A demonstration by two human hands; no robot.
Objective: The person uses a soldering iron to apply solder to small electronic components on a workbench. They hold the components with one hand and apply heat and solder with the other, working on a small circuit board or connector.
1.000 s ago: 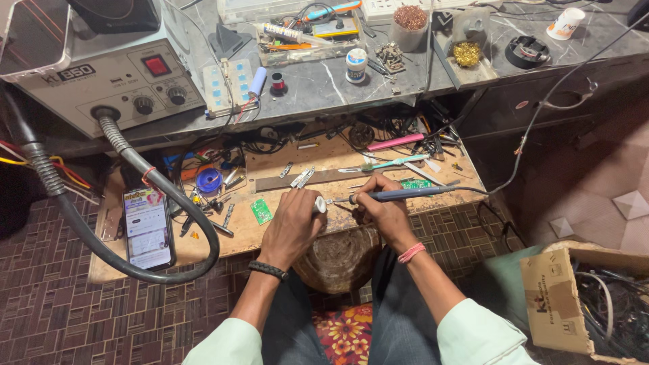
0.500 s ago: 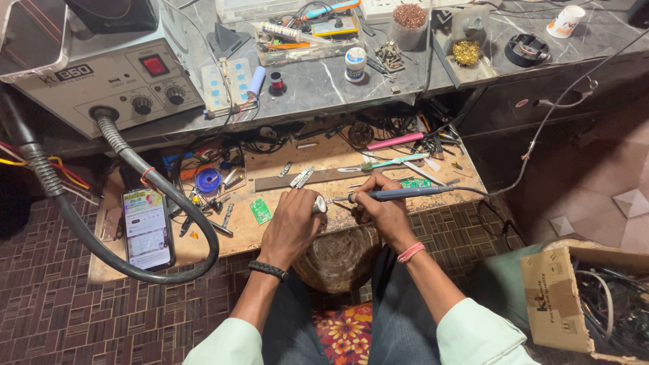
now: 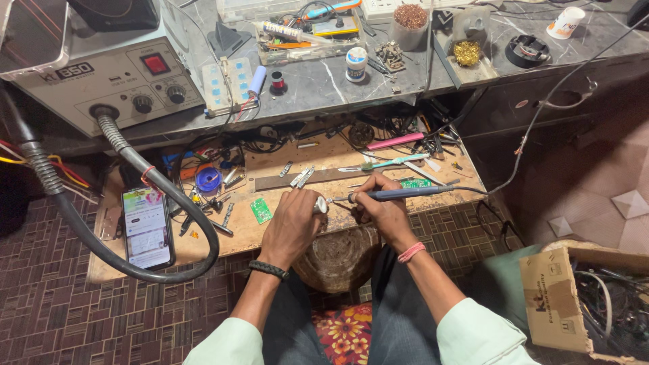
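The small silver-white round part (image 3: 320, 205) is at the front edge of the low wooden counter (image 3: 297, 233), just above the person's knees. The left hand (image 3: 292, 223) holds it, with the fingers curled and pressed around it, so most of the part is hidden. The right hand (image 3: 382, 209) is just beside, and its fingers pinch the blue-grey handle of a soldering iron (image 3: 399, 194) like a pen. The metal tip of the iron points left and reaches the small part; I cannot tell if it really touches. A thin dark cable (image 3: 534, 128) goes from the back of the iron up to the right.

On the wooden counter lie a small green circuit board (image 3: 260, 210), a long flat metal strip (image 3: 318, 179), a blue spool (image 3: 208, 180), a pink-handled tool (image 3: 395, 141) and many small tools and wires. A smartphone with a lit screen (image 3: 147, 226) lies at the left end, inside the loop of a thick grey ribbed hose (image 3: 135, 263). The hose comes from a grey rework station with knobs and a red display (image 3: 115, 81), which stands on a higher grey marble shelf (image 3: 324, 81) behind. Below the counter is a round woven stool (image 3: 338, 257). The floor (image 3: 61, 318) has a dark patterned covering, and an open cardboard box with cables (image 3: 574, 304) stands at the right.
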